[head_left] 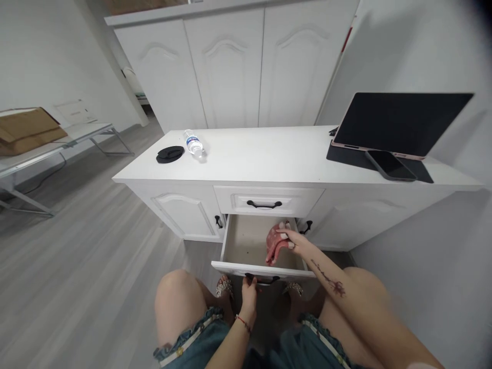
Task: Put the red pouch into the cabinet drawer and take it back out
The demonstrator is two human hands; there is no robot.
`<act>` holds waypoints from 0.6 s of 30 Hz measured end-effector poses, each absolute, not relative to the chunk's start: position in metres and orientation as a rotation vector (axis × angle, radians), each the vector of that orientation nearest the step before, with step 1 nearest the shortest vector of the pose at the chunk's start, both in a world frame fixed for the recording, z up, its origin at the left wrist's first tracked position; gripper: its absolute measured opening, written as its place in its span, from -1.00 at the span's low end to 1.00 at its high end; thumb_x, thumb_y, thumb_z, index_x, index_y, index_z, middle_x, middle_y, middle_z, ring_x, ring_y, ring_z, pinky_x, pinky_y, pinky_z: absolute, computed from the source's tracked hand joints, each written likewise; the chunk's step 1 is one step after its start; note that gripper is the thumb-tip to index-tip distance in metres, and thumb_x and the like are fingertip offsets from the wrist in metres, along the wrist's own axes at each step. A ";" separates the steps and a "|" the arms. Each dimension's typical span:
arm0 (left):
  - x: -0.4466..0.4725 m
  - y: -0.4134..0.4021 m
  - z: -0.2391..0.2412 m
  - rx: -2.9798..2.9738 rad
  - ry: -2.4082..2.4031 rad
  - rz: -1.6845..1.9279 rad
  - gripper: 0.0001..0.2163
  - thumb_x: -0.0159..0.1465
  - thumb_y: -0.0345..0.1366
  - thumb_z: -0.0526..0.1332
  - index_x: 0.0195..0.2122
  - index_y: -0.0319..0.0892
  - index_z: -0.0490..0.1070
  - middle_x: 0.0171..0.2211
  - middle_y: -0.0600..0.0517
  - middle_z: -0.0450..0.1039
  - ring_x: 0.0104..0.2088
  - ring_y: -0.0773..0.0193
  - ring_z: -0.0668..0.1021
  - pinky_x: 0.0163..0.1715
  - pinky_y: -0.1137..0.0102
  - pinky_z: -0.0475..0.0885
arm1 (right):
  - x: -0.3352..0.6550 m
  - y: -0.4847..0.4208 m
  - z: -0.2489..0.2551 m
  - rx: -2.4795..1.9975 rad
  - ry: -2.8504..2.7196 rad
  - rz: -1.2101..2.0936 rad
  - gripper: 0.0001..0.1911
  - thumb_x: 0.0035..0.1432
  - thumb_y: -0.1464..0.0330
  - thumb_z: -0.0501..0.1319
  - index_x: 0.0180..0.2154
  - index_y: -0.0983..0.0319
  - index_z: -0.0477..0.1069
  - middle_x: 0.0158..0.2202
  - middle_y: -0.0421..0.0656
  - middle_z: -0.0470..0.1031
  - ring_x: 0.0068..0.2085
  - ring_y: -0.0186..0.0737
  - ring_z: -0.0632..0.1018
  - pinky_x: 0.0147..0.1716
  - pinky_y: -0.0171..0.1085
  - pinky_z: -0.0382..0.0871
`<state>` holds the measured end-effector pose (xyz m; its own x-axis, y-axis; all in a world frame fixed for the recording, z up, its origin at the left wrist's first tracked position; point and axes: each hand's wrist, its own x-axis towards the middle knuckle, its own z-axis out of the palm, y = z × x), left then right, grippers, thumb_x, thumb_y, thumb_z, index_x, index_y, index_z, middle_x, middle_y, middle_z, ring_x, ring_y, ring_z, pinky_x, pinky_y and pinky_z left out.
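Note:
A lower drawer [246,246] of the white cabinet is pulled out, showing its pale bottom with a few dark specks. At its front, my left hand [249,292] is closed around the left end of the black drawer handle [265,280]. Over the right side of the drawer, my right hand [290,238] grips a folded, reddish-pink cloth [274,243]. Part of the cloth hangs down towards the drawer's front panel; whether it touches the bottom I cannot tell.
A shut upper drawer [269,200] sits directly above. On the white countertop [261,154] are a clear plastic bottle [194,146], a flat black round object [170,154], a laptop-like screen [400,123] and a phone [391,165]. My knees flank the open drawer.

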<state>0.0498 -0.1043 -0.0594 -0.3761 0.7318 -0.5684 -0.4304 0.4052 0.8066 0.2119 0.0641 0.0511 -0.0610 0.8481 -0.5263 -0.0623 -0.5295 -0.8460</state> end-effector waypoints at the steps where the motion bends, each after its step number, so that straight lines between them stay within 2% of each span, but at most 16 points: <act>1: 0.050 -0.106 -0.059 0.272 1.515 1.253 -0.74 0.01 -0.27 0.37 -0.33 -0.23 0.37 -0.38 -0.02 0.46 -0.51 0.34 0.43 -0.57 0.44 0.33 | 0.205 0.068 0.048 -1.570 -0.897 1.623 -0.80 -0.16 0.39 0.30 -0.42 0.23 0.32 -0.51 -0.18 0.48 -0.47 -0.25 0.53 -0.48 -0.32 0.42; 3: 0.050 -0.106 -0.058 0.256 1.533 1.240 -0.72 -0.01 -0.25 0.38 -0.33 -0.22 0.36 -0.38 -0.03 0.46 -0.50 0.32 0.43 -0.57 0.44 0.32 | 0.189 0.071 0.042 -1.688 -1.127 1.441 -0.71 -0.19 0.48 0.29 -0.32 0.24 0.36 -0.39 -0.15 0.53 -0.35 -0.21 0.55 -0.37 -0.32 0.41; 5: 0.049 -0.106 -0.055 0.259 1.534 1.233 -0.70 -0.03 -0.23 0.39 -0.33 -0.22 0.36 -0.38 -0.04 0.46 -0.49 0.30 0.44 -0.57 0.43 0.32 | 0.169 0.069 0.033 -1.731 -1.584 1.212 -0.64 -0.15 0.52 0.26 -0.21 0.24 0.40 -0.25 -0.11 0.55 -0.24 -0.17 0.55 -0.26 -0.30 0.38; 7: 0.047 -0.106 -0.053 0.277 1.518 1.233 -0.68 -0.04 -0.20 0.39 -0.33 -0.21 0.36 -0.39 -0.03 0.46 -0.48 0.29 0.45 -0.55 0.42 0.32 | 0.148 0.063 0.020 -1.579 -2.118 1.049 -0.64 -0.05 0.50 0.21 -0.13 0.22 0.44 -0.14 -0.08 0.55 -0.14 -0.14 0.54 -0.17 -0.28 0.34; 9: 0.046 -0.107 -0.052 0.296 1.495 1.237 -0.66 -0.06 -0.17 0.39 -0.33 -0.22 0.37 -0.41 -0.03 0.46 -0.47 0.28 0.45 -0.55 0.42 0.32 | 0.129 0.054 0.005 -1.334 -2.532 1.024 -0.65 0.01 0.50 0.17 -0.12 0.17 0.47 -0.09 -0.10 0.55 -0.06 -0.13 0.51 -0.10 -0.27 0.30; 12: 0.045 -0.108 -0.052 0.307 1.474 1.254 -0.61 -0.09 -0.13 0.40 -0.30 -0.23 0.37 -0.39 -0.05 0.46 -0.45 0.25 0.47 -0.54 0.41 0.33 | 0.109 0.043 -0.015 -1.223 -2.892 1.085 -0.67 0.00 0.50 0.17 -0.18 0.15 0.54 -0.14 -0.11 0.58 -0.08 -0.10 0.54 -0.13 -0.27 0.31; 15: 0.047 -0.108 -0.054 0.297 1.479 1.259 -0.57 -0.08 -0.09 0.39 -0.27 -0.22 0.37 -0.38 -0.04 0.47 -0.49 0.28 0.46 -0.56 0.41 0.32 | 0.102 0.040 -0.026 -1.255 -2.986 1.157 -0.64 -0.10 0.51 0.23 -0.21 0.17 0.57 -0.23 -0.11 0.61 -0.16 -0.08 0.58 -0.24 -0.30 0.35; 18: 0.050 -0.107 -0.056 0.281 1.478 1.259 -0.57 -0.07 -0.07 0.39 -0.25 -0.21 0.36 -0.40 -0.02 0.47 -0.54 0.32 0.42 -0.59 0.42 0.30 | 0.103 0.041 -0.027 -1.247 -3.007 1.128 -0.61 -0.07 0.53 0.20 -0.17 0.16 0.57 -0.13 -0.10 0.58 -0.11 -0.11 0.56 -0.20 -0.32 0.36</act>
<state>0.0495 -0.1072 -0.0556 -0.3529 0.7425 -0.5694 -0.4442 0.4027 0.8004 0.1028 0.0413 -0.0265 -0.6984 0.5194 -0.4924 0.7151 0.5346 -0.4504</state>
